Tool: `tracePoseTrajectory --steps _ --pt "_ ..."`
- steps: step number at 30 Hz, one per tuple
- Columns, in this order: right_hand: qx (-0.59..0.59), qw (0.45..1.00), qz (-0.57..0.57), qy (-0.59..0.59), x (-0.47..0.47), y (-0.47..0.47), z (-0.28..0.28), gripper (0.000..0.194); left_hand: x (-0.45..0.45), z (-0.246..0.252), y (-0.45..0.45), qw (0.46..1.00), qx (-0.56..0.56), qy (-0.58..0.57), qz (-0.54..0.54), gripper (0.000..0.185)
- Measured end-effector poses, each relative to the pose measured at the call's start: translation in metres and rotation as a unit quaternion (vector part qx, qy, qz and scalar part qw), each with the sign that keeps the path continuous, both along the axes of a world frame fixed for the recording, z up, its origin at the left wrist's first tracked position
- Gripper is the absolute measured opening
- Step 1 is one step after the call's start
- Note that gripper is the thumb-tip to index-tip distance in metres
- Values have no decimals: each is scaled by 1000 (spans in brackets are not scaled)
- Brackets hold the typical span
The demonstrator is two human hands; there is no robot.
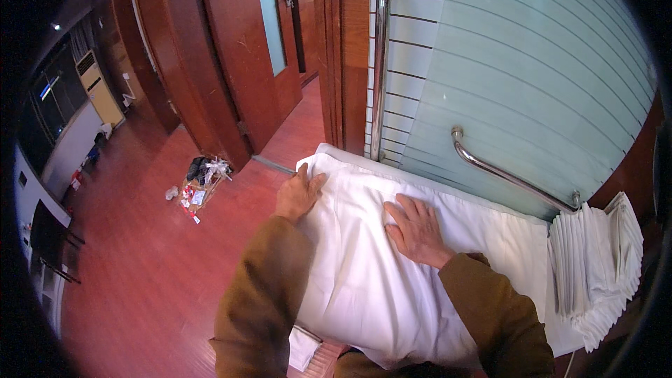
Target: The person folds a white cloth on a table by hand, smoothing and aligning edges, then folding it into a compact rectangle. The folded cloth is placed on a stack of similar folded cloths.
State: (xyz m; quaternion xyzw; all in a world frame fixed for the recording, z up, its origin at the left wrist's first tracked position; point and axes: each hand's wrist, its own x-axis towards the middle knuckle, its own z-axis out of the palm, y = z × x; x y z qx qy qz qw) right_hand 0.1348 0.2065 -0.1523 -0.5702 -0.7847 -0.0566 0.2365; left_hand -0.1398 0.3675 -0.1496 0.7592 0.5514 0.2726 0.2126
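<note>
A large white cloth (362,273) lies spread over a narrow table and hangs down its near side in loose folds. At the table's left end my left hand (300,193) touches the cloth's far corner, thumb and forefinger near its edge; whether it pinches the fabric cannot be told. My right hand (418,228) lies flat on the middle of the cloth, fingers a little apart. A stack of folded white cloths (593,268) stands at the table's right end.
Behind the table is a striped glass panel (504,79) with metal handrails (383,68). An open wooden door (247,37) stands at the upper left. Shoes and litter (202,184) lie on the red floor. Below the table's near side is a folded white cloth (303,347).
</note>
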Motion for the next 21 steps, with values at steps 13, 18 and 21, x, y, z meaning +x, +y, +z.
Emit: tracePoseTrajectory --steps 13,18,21 --pt "-75 997 14 -2 4 -9 16 49 -35 41 -199 960 154 155 -175 44" --pt "-124 989 79 5 -13 -51 31 48 -44 19 -258 974 220 14 -57 41" --pt "-138 985 96 -23 -22 -58 35 47 -39 -1 -289 972 227 -53 19 42"
